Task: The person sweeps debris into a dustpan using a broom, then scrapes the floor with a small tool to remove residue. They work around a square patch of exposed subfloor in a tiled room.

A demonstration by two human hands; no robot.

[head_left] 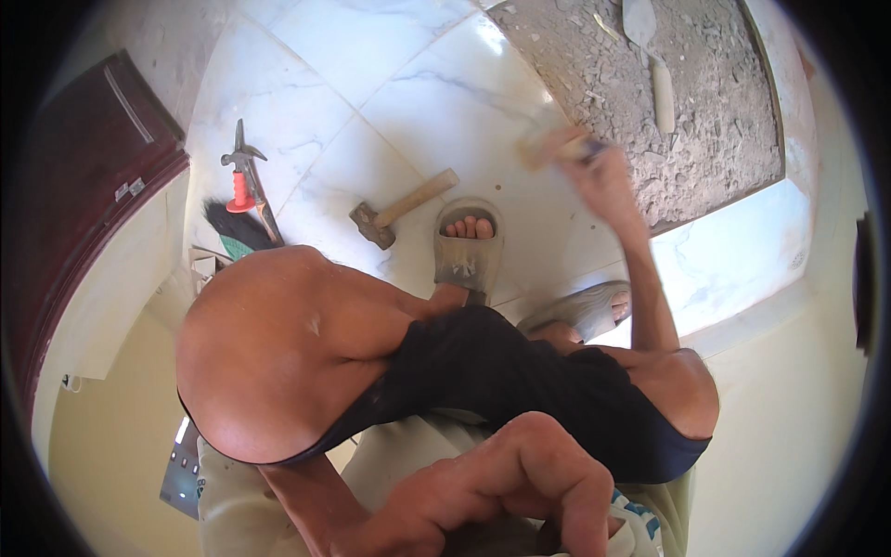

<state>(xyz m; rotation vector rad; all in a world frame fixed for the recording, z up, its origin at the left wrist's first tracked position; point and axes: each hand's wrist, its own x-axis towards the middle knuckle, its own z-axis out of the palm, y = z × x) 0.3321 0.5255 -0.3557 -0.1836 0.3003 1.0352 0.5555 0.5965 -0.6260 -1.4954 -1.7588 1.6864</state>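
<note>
My right hand [603, 181] is stretched out over the white marble-look tiles [408, 102], beside the edge of an untiled patch of rubble [715, 121]. Its fingers are closed around a small tan-and-dark brush-like tool [549, 148], smeared by motion, so its exact kind is unclear. Close to the camera at the lower edge is my left hand [529, 464], its fingers curled downward beside pale trousers and a blue-and-white patterned cloth [636, 513]. The fingertips are hidden, and what they hold cannot be seen.
A club hammer [401, 209] lies left of my sandalled foot [469, 237]. Farther left are a claw hammer [243, 153], a red hand guard [241, 192] and black bristles [237, 226]. A trowel [663, 97] rests on the rubble. A dark red door [83, 186] stands at the left.
</note>
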